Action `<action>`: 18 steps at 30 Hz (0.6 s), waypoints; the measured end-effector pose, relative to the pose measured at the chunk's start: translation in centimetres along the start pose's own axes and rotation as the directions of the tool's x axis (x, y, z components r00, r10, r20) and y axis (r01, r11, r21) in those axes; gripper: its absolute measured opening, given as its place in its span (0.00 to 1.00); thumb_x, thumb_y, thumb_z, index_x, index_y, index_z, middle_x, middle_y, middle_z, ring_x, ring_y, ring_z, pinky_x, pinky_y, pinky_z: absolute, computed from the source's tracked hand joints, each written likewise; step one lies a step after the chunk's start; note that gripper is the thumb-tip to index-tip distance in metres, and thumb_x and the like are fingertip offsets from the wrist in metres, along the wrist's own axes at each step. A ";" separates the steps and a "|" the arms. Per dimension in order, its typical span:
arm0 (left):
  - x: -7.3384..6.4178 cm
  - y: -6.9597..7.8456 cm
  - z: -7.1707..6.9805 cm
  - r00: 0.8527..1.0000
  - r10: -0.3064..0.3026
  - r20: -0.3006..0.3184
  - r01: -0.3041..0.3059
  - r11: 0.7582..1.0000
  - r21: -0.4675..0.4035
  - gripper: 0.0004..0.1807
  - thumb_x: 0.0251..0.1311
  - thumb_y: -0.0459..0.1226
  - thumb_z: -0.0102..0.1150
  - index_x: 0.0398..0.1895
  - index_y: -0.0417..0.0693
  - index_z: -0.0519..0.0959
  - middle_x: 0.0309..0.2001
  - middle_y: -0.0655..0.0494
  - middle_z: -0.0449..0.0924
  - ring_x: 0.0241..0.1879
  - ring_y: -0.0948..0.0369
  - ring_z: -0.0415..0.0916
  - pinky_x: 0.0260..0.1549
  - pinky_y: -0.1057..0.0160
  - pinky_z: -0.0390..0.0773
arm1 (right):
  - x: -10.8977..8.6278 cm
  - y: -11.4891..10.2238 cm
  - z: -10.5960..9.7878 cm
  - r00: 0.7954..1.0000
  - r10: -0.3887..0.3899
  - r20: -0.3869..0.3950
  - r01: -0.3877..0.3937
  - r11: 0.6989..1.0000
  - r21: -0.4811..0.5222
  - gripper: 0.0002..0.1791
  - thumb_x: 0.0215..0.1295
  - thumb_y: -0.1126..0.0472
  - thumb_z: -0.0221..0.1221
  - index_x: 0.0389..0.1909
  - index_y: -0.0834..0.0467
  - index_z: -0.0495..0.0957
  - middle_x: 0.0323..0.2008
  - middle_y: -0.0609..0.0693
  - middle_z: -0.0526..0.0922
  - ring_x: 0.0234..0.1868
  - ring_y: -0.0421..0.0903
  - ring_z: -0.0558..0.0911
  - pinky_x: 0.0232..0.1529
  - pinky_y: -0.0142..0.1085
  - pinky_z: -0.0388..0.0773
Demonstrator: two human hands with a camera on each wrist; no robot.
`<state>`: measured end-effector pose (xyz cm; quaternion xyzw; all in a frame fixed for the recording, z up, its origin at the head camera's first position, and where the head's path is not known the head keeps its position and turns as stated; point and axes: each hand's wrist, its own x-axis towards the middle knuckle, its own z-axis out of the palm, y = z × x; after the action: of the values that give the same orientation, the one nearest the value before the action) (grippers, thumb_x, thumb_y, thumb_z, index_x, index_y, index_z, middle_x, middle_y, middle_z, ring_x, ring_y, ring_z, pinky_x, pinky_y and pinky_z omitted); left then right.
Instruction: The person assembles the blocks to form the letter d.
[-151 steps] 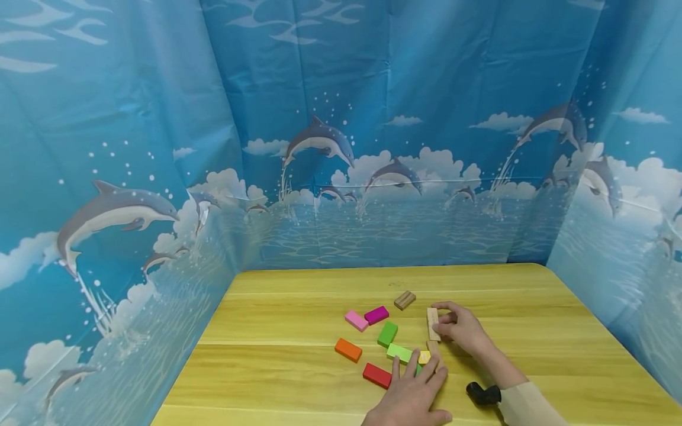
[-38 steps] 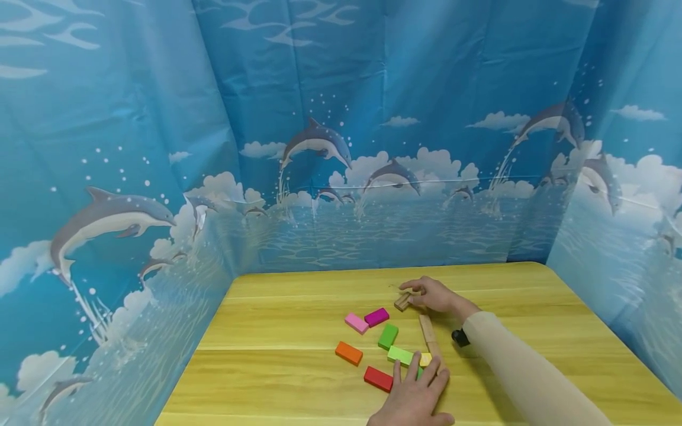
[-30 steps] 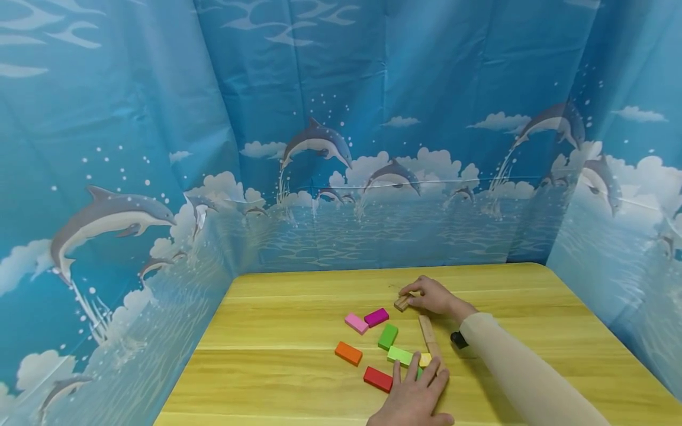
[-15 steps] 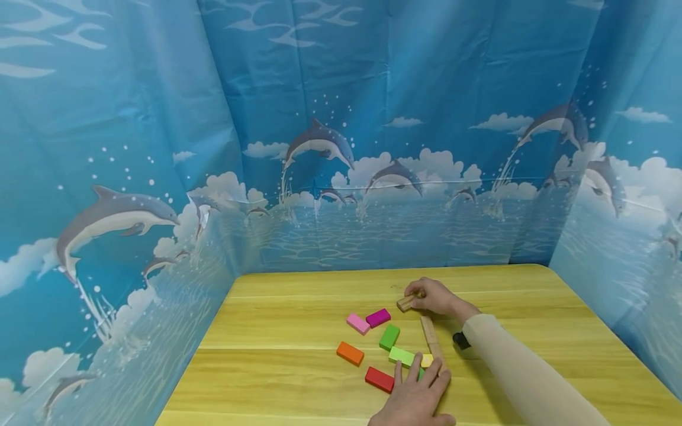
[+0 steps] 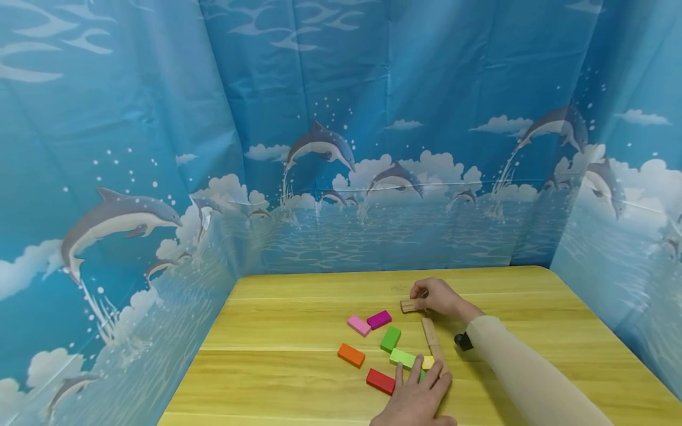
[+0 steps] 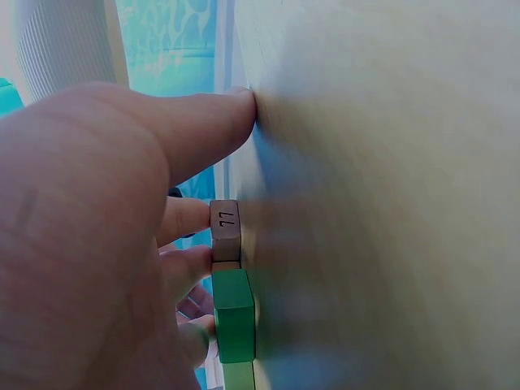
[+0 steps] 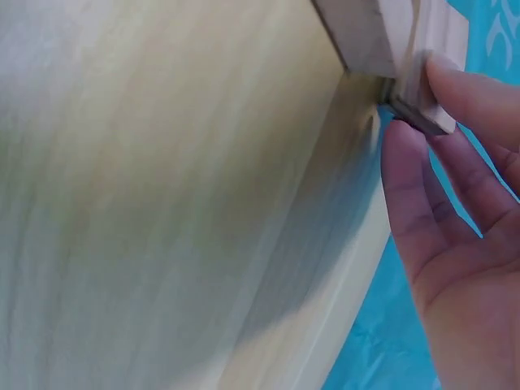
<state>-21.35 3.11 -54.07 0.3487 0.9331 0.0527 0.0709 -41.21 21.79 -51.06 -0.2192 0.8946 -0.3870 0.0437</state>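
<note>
Yellow-toned wood makes up the table [image 5: 256, 331], which bears all the blocks, with a blue dolphin curtain [image 5: 341, 89] hanging behind it and along both sides. Toward the far edge, the right hand [image 5: 438, 297] pinches a wood piece [image 5: 407, 306] between thumb and fingers, its free end poking out to the left; a dark line runs along it, and whether it is one block or two cannot be told. A pale sleeve [image 5: 533, 373] covers that arm, and a black device [image 5: 463, 341] shows by the wrist. The left hand [image 5: 412, 401] lies at the near side, palm down, fingers spread and nearly straight, gripping nothing. Its fingertips touch the near wood block [image 6: 226, 230], whose end bears a dark mark, and reach over a half-hidden green block [image 6: 234, 317] beside it. The far wood block [image 5: 428, 332] meets the near one end to end, in a line running away toward the right hand. A yellow block [image 5: 428, 362] lies just left of that line, next to a lime block [image 5: 402, 358]. Farther left, a green block [image 5: 391, 339] sits near a magenta block [image 5: 379, 320] and a pink block [image 5: 359, 325]; an orange block [image 5: 351, 355] lies apart, and a red block [image 5: 380, 381] is just beside the left hand.
</note>
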 end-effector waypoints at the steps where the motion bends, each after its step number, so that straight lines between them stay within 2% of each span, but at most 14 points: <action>1: 0.0 0.0 0.0 1.000 0.001 -0.001 -0.001 1.000 -0.001 0.41 0.64 0.70 0.41 0.79 0.73 0.52 0.79 0.71 0.43 0.78 0.55 0.41 0.62 0.35 0.62 | -0.1 -0.1 -0.1 1.000 -0.002 0.007 0.002 1.000 0.005 0.06 0.67 0.68 0.64 0.43 0.61 0.82 0.40 0.53 0.83 0.40 0.50 0.81 0.40 0.45 0.78; 6: 0.0 0.0 -0.1 1.000 0.001 -0.002 -0.001 1.000 -0.002 0.41 0.64 0.70 0.42 0.79 0.73 0.52 0.79 0.71 0.43 0.78 0.55 0.42 0.62 0.35 0.62 | -0.3 -0.3 -0.4 0.998 -0.025 0.057 0.025 1.000 0.001 0.15 0.67 0.70 0.63 0.54 0.60 0.82 0.40 0.54 0.82 0.39 0.50 0.80 0.40 0.44 0.79; 10: 0.1 0.1 -0.1 1.000 -0.008 -0.006 0.008 1.000 0.011 0.41 0.63 0.70 0.44 0.79 0.74 0.53 0.79 0.72 0.43 0.78 0.55 0.42 0.62 0.35 0.63 | -0.5 -0.8 -0.6 0.993 -0.060 0.104 0.063 0.998 -0.020 0.24 0.67 0.73 0.61 0.64 0.60 0.77 0.39 0.54 0.81 0.38 0.49 0.79 0.38 0.42 0.79; 15: 0.1 0.2 -0.1 1.000 -0.017 -0.006 0.017 1.000 0.022 0.42 0.62 0.70 0.46 0.79 0.74 0.54 0.79 0.72 0.45 0.78 0.56 0.43 0.62 0.36 0.63 | -0.5 -1.1 -0.6 0.983 -0.072 0.169 0.078 0.996 -0.031 0.31 0.66 0.76 0.57 0.70 0.57 0.71 0.24 0.51 0.76 0.22 0.42 0.69 0.26 0.35 0.69; 18: 0.1 0.3 -0.1 1.000 -0.016 -0.005 0.016 1.000 0.023 0.42 0.62 0.70 0.47 0.79 0.74 0.54 0.79 0.72 0.45 0.78 0.56 0.43 0.62 0.36 0.63 | -0.6 -1.2 -0.6 0.980 -0.051 0.190 0.057 0.998 -0.026 0.32 0.66 0.77 0.55 0.71 0.56 0.71 0.20 0.51 0.73 0.19 0.41 0.63 0.24 0.34 0.65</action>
<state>-21.29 3.42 -53.91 0.3417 0.9366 0.0422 0.0653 -40.39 21.76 -49.88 -0.2801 0.8860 -0.3513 0.1146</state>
